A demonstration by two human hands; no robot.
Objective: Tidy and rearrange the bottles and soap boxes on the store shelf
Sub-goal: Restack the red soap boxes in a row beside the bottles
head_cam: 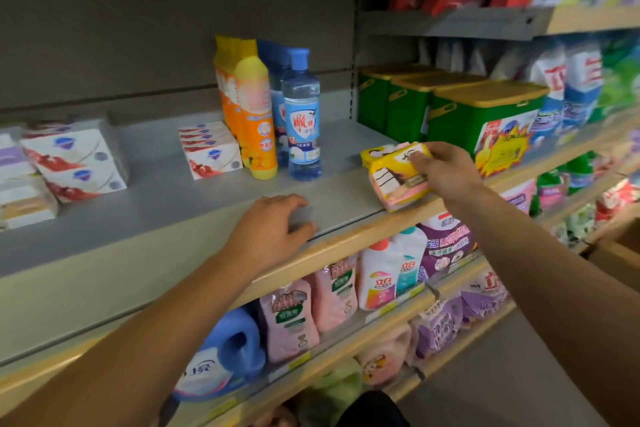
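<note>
right hand (pixel 446 173): grip wrapped round a yellow-pink soap pack (pixel 398 177)
left hand (pixel 273 229): relaxed, flat on shelf (pixel 173 215)
bottles (pixel 273 111): up-left of the grip

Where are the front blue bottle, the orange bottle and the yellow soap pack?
front blue bottle (pixel 302 121): head view, on its label.
orange bottle (pixel 258 125): head view, middle of its body.
yellow soap pack (pixel 391 170): head view, on its front face, left of the gripping fingers.
</note>
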